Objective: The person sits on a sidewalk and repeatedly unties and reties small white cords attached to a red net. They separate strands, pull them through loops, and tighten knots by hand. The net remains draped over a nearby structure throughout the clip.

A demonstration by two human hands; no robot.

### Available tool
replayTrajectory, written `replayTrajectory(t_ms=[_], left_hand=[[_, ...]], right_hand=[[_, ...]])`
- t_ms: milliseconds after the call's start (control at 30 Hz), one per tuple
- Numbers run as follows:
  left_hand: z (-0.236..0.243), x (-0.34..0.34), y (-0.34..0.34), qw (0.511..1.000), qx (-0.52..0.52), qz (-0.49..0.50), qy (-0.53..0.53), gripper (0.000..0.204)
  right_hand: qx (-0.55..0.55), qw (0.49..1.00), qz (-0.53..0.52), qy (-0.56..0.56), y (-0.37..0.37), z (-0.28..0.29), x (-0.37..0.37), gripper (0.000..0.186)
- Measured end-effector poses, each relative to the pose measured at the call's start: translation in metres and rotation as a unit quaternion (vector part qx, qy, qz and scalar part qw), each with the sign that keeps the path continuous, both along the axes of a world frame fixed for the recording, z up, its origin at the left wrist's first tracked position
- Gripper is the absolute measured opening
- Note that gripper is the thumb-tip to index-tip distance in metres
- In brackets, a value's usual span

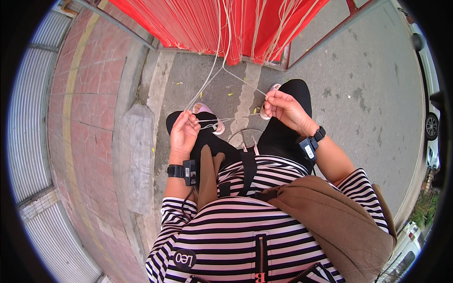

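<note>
White cords (209, 79) run down from a red sheet (184, 23) at the top of the view, where many pale strands hang against it. My left hand (183, 133) is closed in a pinch on the cords above my left knee. Over the other knee, my right hand (289, 109) pinches a single strand that branches off from the cords between my hands. Some loose cord (222, 123) stretches from my left fingers toward the right. The cord ends are hard to make out.
A metal frame (286, 59) stands around the red sheet, close in front of my feet. Grey pavement (349, 104) lies to the right, with parked vehicles (432, 120) at its edge. A stone curb (137, 155) and reddish paving (92, 141) run along the left.
</note>
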State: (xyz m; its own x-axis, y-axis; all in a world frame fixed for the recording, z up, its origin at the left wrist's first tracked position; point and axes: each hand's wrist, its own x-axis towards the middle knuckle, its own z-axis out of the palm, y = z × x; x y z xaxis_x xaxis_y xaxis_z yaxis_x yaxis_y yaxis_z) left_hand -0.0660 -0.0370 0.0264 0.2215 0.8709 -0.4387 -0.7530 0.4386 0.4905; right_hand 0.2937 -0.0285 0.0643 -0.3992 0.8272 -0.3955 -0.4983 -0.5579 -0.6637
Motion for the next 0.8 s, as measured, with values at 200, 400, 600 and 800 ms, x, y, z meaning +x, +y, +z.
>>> replayTrajectory(t_ms=[200, 400, 600, 800], left_hand=[[0.009, -0.018, 0.009, 0.999, 0.021, 0.026, -0.022, 0.011], [0.014, -0.004, 0.009, 0.998, 0.016, 0.032, -0.044, 0.011], [0.02, 0.001, 0.013, 0.995, 0.029, 0.058, -0.077, 0.011], [0.014, -0.003, 0.017, 0.989, 0.006, 0.126, -0.076, 0.016]], right_hand=[[0.03, 0.997, -0.064, -0.019, 0.0, 0.027, 0.034, 0.009], [0.046, 0.996, -0.079, 0.024, -0.001, 0.04, 0.019, 0.009], [0.058, 0.985, -0.108, 0.118, 0.003, 0.05, 0.009, 0.01], [0.037, 0.971, -0.143, 0.189, 0.002, 0.056, 0.009, 0.013]])
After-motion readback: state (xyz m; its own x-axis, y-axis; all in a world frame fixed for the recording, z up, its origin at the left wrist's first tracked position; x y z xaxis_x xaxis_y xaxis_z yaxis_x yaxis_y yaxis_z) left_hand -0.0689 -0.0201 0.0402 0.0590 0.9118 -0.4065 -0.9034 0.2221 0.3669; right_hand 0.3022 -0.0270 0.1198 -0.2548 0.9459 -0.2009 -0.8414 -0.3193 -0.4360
